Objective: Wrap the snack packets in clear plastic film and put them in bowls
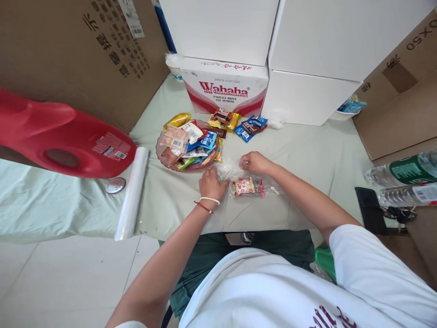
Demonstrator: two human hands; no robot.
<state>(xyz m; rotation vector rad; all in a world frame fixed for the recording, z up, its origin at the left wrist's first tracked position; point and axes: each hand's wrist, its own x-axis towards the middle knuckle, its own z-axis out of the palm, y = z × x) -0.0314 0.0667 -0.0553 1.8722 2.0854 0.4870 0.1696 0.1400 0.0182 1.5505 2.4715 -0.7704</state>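
A clear plastic bag [235, 172] lies on the pale green cloth [307, 150] with a red and cream snack packet [246, 187] inside it. My left hand [211, 183], with a bead bracelet and a red string at the wrist, is closed on the bag's bunched mouth. My right hand [254, 162] pinches the same bunched plastic from the other side. Just beyond my hands sits a brown plate [163, 157] heaped with several wrapped snacks.
More snack packets [251, 125] lie by a Wahaha carton [223, 91]. White boxes and brown cartons stand behind. A big red jug [61, 132], a small metal lid [115, 185] and a roll of clear bags [131, 193] are at left. Water bottles [403, 180] lie at right.
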